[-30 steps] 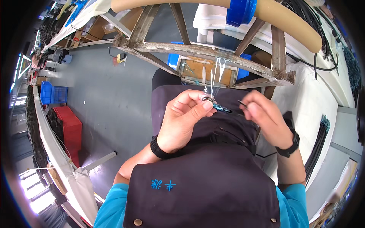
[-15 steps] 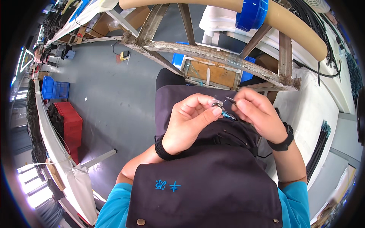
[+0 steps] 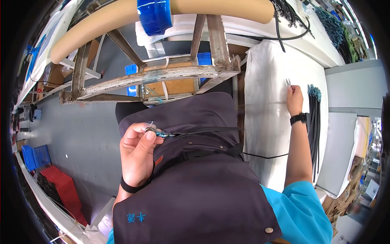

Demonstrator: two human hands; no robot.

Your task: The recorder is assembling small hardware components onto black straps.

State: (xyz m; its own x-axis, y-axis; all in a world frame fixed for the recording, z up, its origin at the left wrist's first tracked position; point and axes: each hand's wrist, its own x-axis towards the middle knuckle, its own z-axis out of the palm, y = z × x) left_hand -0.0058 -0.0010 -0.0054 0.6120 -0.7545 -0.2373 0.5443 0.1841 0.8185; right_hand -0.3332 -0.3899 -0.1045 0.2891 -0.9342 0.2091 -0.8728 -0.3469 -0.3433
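In my left hand (image 3: 139, 151), held over the dark apron (image 3: 191, 179), thumb and fingers pinch a small metal ring (image 3: 150, 129). A teal-and-dark bound end (image 3: 164, 134) comes off the ring, and from it a black cord (image 3: 207, 130) runs right across my lap. A wisp of clear thread stands above the fingertips. My right hand (image 3: 295, 101) is stretched far out over the white-covered table (image 3: 266, 93), closed around a small pointed metal tool (image 3: 288, 81) whose tips point away from me. Its handle is hidden in the fist.
Beside my right forearm lies a bundle of black cords with teal ends (image 3: 314, 93). Ahead stands a worn metal frame (image 3: 150, 77) topped by a padded tan tube (image 3: 215, 10) with a blue tape roll (image 3: 154, 17). Red (image 3: 61, 187) and blue crates (image 3: 35, 156) stand at left.
My right hand has left the left hand and moved out right over the white table with the pointed tool. The left hand still pinches the ring. The view has swung right.
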